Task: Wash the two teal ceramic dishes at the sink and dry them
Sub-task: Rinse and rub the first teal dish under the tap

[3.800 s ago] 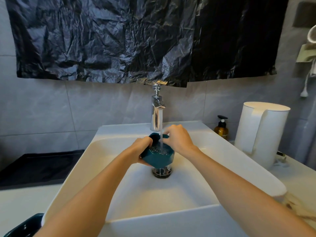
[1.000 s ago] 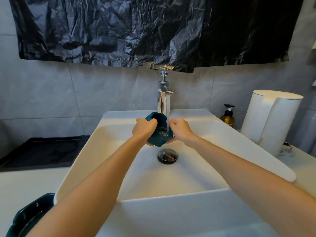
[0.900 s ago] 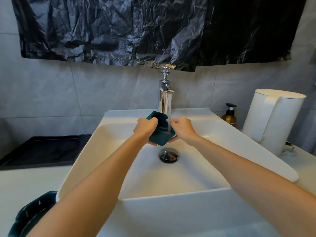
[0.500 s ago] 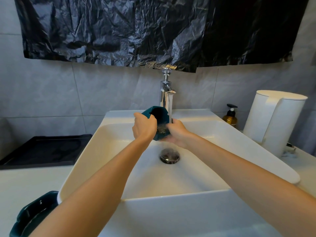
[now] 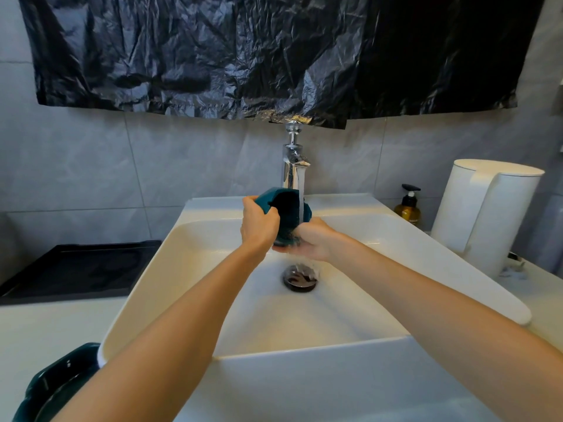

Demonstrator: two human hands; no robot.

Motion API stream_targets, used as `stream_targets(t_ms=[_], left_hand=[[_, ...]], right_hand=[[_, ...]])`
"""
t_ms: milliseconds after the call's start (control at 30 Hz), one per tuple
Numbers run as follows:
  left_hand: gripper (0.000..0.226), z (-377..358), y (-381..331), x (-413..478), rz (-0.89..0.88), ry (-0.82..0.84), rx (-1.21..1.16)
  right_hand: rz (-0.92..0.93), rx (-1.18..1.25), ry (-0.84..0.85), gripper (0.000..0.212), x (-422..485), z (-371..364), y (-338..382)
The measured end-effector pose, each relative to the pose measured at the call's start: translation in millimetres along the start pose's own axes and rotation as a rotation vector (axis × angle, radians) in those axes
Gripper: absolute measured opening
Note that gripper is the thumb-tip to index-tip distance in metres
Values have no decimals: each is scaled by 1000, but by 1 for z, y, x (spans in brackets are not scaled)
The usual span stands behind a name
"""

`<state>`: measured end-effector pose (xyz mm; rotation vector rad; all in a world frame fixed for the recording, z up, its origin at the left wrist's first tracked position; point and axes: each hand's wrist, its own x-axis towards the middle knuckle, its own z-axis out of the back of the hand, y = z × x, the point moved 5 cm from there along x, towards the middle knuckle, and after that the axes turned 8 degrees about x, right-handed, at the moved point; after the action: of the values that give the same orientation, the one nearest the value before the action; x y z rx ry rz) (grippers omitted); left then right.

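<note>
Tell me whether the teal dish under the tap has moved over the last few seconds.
Yes. The teal dish has risen from just above the drain toward the faucet spout, tipping from mouth-up onto its edge.

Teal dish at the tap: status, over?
Left hand grips teal dish, right hand holds its lower edge. Dish tilted under running tap. Nothing obstructing.

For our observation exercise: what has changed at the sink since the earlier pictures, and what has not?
The small teal dish, earlier mouth-up under the stream, is tipped on its side. The right hand dropped from its rim to its lower edge; the left hand still grips it. Tap still running, second teal dish unmoved.
</note>
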<state>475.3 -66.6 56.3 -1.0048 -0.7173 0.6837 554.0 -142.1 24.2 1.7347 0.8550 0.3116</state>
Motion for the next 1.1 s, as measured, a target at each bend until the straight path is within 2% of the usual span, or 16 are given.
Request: stream_targets(t_ms=[100,133,233,300,367,467,600,667,767,900,1000,1100], left_hand=[[36,1,5,6,141,126,-91],[35,2,4,6,164,169,-64],[34,-1,4,0,168,305,123],[33,-3,7,-3,165,327,242],[30,-2,9,-3,168,286,280],[22,5,9,0,181,191,266],[24,15,14,3,272,128,152],[22,15,13,1,290,143,93],[23,5,9,-3,249,252,85],[24,0,6,-5,217,306,102],[21,4,9,-2,181,266,178],[21,9,11,1,145,204,261]], right_hand=[[58,-182,-35,32,1,8,6],[128,-353,-93,30,1,13,11],[423,-1067,-226,22,-3,18,29],[550,-1289,-197,15,-4,12,31],[619,-1259,-189,20,-5,10,34],[662,-1078,-147,26,-6,8,36],[392,-770,56,20,4,6,16],[359,-749,7,22,7,8,13],[380,-764,-95,26,5,17,17],[411,-820,-138,28,-1,22,26],[242,-766,-16,21,-1,18,18],[67,-537,170,20,-5,14,12]])
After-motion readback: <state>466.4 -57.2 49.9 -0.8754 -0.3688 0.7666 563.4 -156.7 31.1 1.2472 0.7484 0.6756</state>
